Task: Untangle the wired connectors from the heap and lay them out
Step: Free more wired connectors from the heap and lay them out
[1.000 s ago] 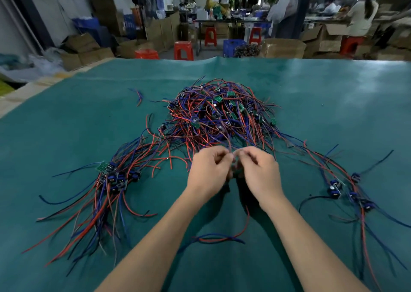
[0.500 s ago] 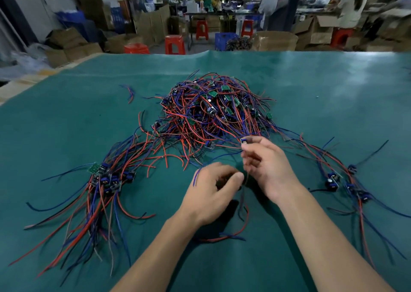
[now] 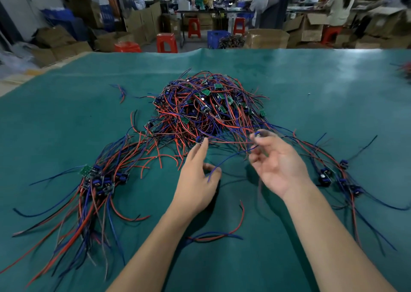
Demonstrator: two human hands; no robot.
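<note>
A tangled heap (image 3: pixel 209 107) of red and blue wires with small green boards lies mid-table on the green mat (image 3: pixel 66 125). My left hand (image 3: pixel 195 185) is at its near edge, index finger stretched toward the heap, thumb and a curled finger pinching the end of a blue wire (image 3: pixel 229 157). That wire runs up to my right hand (image 3: pixel 280 165), which is turned palm inward and holds a small blurred connector (image 3: pixel 258 134) at its fingertips. Laid-out bundles of connectors lie at the left (image 3: pixel 100 178) and at the right (image 3: pixel 333 176).
A loose red-and-blue wire pair (image 3: pixel 213 236) lies between my forearms. A short wire scrap (image 3: pixel 121 91) sits at the far left of the heap. Another wire pile (image 3: pixel 405 69) shows at the right edge. Beyond the table stand red stools (image 3: pixel 166 42), cardboard boxes and seated people.
My hands have moved apart from their joined position. The right hand lifted a connector out of the heap's edge and turned palm inward; the left hand moved toward the heap with its index finger extended.
</note>
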